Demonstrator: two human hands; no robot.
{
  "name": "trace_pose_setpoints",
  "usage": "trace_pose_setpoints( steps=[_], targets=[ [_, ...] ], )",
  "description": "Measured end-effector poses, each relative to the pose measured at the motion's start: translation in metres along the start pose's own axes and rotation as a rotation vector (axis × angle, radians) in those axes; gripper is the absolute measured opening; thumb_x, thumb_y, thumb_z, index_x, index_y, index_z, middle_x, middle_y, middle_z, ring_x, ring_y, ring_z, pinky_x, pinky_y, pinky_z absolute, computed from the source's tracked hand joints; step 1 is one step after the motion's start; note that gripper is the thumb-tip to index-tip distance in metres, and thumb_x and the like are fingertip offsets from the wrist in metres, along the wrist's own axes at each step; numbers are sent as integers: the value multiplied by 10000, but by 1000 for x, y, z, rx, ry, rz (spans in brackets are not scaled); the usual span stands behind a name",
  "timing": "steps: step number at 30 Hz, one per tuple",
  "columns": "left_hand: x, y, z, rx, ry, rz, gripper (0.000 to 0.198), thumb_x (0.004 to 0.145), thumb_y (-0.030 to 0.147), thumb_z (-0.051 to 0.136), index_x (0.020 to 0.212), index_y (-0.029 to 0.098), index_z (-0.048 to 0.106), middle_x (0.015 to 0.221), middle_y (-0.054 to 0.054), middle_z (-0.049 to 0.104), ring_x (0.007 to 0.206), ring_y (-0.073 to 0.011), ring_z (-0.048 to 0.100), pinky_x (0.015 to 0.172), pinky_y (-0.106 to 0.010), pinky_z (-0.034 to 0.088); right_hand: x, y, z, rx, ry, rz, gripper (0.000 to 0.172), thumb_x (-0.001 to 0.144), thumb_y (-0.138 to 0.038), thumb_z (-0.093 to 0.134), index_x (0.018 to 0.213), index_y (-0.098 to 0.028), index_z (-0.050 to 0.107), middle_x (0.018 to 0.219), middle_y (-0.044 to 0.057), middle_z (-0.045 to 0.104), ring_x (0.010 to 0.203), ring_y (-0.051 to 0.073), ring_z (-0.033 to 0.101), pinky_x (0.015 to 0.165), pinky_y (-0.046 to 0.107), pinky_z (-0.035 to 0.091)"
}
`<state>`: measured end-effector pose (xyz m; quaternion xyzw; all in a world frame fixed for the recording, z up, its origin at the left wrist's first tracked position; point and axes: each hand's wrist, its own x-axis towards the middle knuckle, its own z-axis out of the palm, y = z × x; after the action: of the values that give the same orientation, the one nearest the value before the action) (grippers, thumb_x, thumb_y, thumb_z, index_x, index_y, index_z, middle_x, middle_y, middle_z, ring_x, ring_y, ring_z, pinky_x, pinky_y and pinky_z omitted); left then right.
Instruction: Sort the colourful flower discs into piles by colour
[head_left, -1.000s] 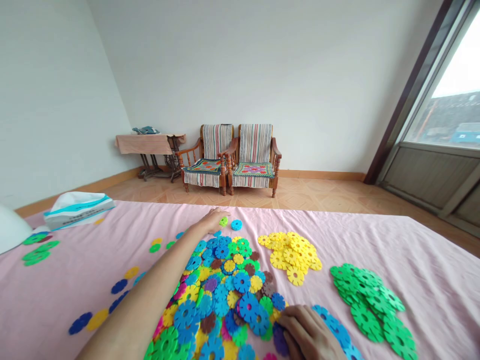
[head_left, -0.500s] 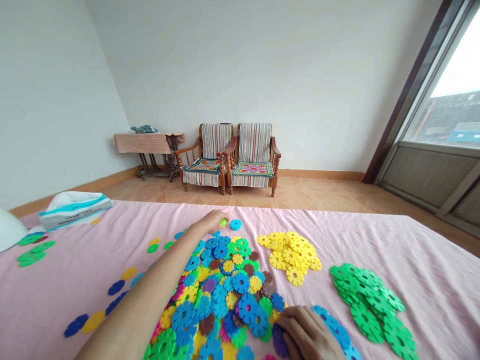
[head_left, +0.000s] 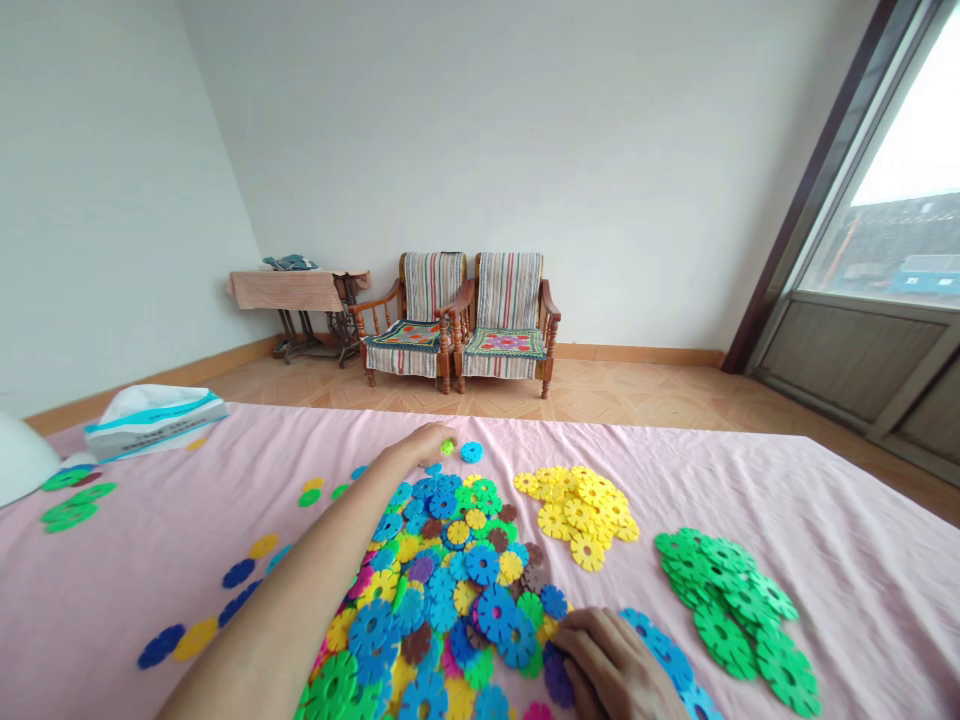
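A heap of mixed-colour notched plastic snowflake discs (head_left: 442, 580) lies on a pink cloth (head_left: 847, 560). My left hand (head_left: 431, 441) stretches past the far end of the heap, fingers closed at a lime-green snowflake disc (head_left: 448, 447). Just right of it lies a blue disc (head_left: 471, 452). At the heap's near right edge rests my right hand (head_left: 619, 665), fingers bent and together beside a purple disc (head_left: 558, 678); whatever lies under them is hidden. My left forearm covers part of the heap's left side.
Yellow discs (head_left: 581, 505) form a pile right of the heap, with green discs (head_left: 731, 600) farther right and a row of blue discs (head_left: 664, 650) by my right hand. Loose discs lie leftward. A tissue pack (head_left: 154, 420) is far left; two armchairs (head_left: 506, 320) stand beyond.
The view has shifted slightly. Both hands stay in nearly the same places, and the discs show no clear movement.
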<state>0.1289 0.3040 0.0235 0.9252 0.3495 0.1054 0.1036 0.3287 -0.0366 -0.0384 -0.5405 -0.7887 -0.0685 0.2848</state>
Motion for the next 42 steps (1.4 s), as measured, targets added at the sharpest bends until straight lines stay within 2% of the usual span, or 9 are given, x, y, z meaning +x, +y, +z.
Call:
trace_pose_setpoints(
  steps=[5, 9, 12, 14, 17, 25, 29, 36, 42],
  targets=[
    [-26, 18, -19, 18, 42, 19, 478, 663, 119, 613, 1136, 179, 592, 1203, -107, 579, 1139, -267, 511, 949, -345, 402, 2, -5, -6, 15, -11, 20, 254, 876, -85, 460, 1038, -228, 594, 949, 57, 658, 832, 169, 634, 767, 261, 526],
    [-72, 39, -43, -19, -72, 80, 168, 714, 146, 553, 837, 186, 661, 845, -24, 668, 798, -177, 614, 727, -249, 453, 4, -7, -9, 28, -5, 12, 230, 880, -100, 463, 1023, -226, 592, 940, 55, 657, 826, 166, 634, 758, 255, 528],
    [-109, 50, -54, -50, -314, 86, 188, 683, 93, 511, 735, 196, 660, 719, 18, 660, 671, -144, 606, 615, -211, 414, 5, -8, -10, 38, -1, 15, 215, 884, -109, 462, 1014, -225, 588, 931, 53, 655, 822, 165, 632, 755, 254, 527],
    [-130, 54, -56, 30, -365, 33, 222, 651, 69, 509, 750, 201, 657, 726, 13, 654, 692, -159, 608, 624, -223, 405, 5, -9, -10, 60, 9, 23, 213, 889, -113, 456, 1012, -226, 586, 930, 51, 652, 829, 164, 630, 760, 254, 525],
    [-149, 56, -50, 170, -308, -21, 269, 636, 67, 528, 838, 207, 638, 854, -22, 647, 835, -209, 610, 706, -259, 418, 4, -10, -7, 103, 36, 52, 213, 907, -124, 422, 994, -224, 589, 926, 54, 645, 829, 162, 623, 764, 263, 522],
    [-156, 60, -28, 139, -267, -37, 379, 653, 249, 605, 1031, 232, 590, 1075, -73, 576, 1019, -275, 559, 837, -331, 447, 3, -11, 0, 109, 106, 59, 236, 936, -184, 377, 950, -222, 609, 891, 53, 641, 795, 154, 623, 739, 258, 523],
    [-155, 70, -26, 124, -261, -105, 433, 616, 223, 596, 1049, 219, 581, 1138, -100, 560, 1090, -302, 529, 914, -372, 428, 4, -11, -2, 100, 120, 54, 226, 929, -182, 388, 948, -226, 609, 888, 53, 643, 792, 159, 624, 733, 259, 524],
    [-145, 69, -25, 161, -257, -85, 249, 599, 199, 561, 843, 209, 511, 921, -47, 566, 876, -232, 549, 722, -299, 430, 4, -12, -2, 97, 117, 52, 228, 922, -165, 389, 951, -225, 607, 896, 56, 640, 803, 162, 619, 734, 261, 520],
    [-143, 68, -24, 143, -263, -78, 249, 578, 226, 591, 792, 212, 464, 858, -21, 547, 802, -208, 527, 665, -282, 398, 4, -12, -6, 103, 77, 68, 215, 921, -160, 402, 966, -218, 604, 917, 54, 640, 820, 161, 616, 752, 272, 521]
  ],
)
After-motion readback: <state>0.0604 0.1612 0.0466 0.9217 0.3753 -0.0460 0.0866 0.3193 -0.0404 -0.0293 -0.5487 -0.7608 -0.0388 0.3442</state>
